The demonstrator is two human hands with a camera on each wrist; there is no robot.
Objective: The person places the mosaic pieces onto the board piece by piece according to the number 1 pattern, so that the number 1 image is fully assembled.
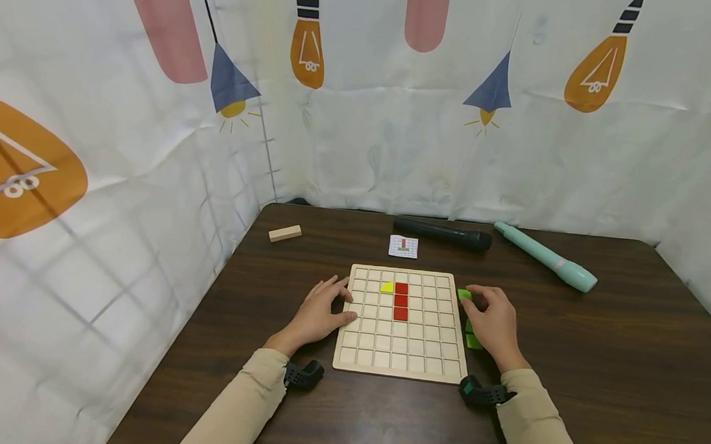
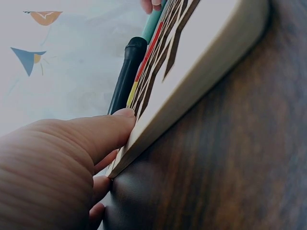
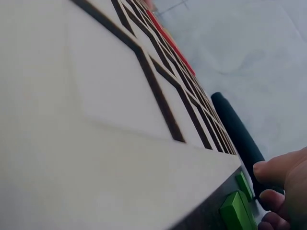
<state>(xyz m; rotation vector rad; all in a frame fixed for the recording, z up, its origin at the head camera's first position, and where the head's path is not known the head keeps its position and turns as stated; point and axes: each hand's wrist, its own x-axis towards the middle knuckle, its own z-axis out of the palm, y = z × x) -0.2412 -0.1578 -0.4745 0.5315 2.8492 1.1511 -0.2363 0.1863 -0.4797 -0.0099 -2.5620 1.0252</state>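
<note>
We are resting our left hand (image 1: 317, 314) against the left edge of the pale square wooden grid board (image 1: 399, 358), fingers nearly straight, thumb lying on its smooth rim, gripping nothing. Just right of that thumb, a yellow quarter-round piece (image 1: 387, 287) and a column of glossy red square tiles (image 1: 401, 300) are sitting in the recessed cells. Our right hand (image 1: 490, 323) is curling over small bright green wooden blocks (image 1: 463, 295) beside the board's right edge; we cannot tell whether the fingers are actually pinching one. Beyond both hands, a matte black cylinder (image 1: 442, 234) and a mint-green plastic tube (image 1: 543, 256) are lying on the dark wood-grain table (image 1: 595, 369).
</note>
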